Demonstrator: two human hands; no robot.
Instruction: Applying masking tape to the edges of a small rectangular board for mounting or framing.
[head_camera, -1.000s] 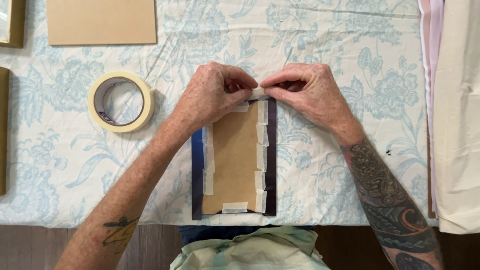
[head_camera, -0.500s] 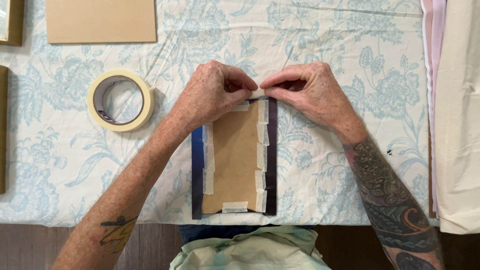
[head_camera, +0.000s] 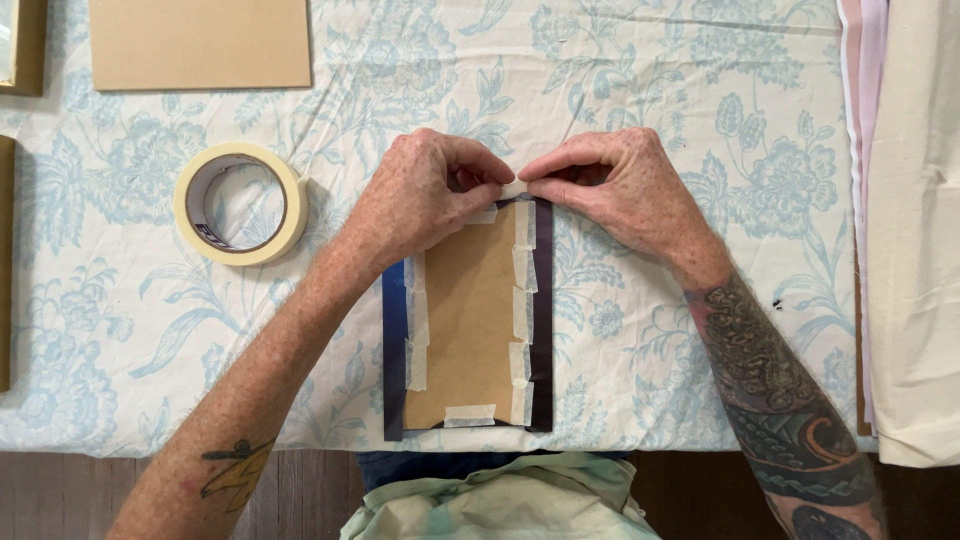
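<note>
A brown board (head_camera: 468, 325) lies on a dark blue sheet (head_camera: 543, 330) near the table's front edge, fastened along its sides and bottom with several strips of pale masking tape. My left hand (head_camera: 425, 195) and my right hand (head_camera: 620, 185) meet at the board's top edge. Their fingertips pinch and press a short piece of masking tape (head_camera: 512, 190) there. Both forearms reach in from the bottom of the view.
A roll of masking tape (head_camera: 240, 203) lies to the left on the floral blue-and-white tablecloth (head_camera: 700, 80). Another brown board (head_camera: 200, 42) rests at the back left. Framed edges show at the far left, and stacked pale sheets (head_camera: 915, 230) lie along the right.
</note>
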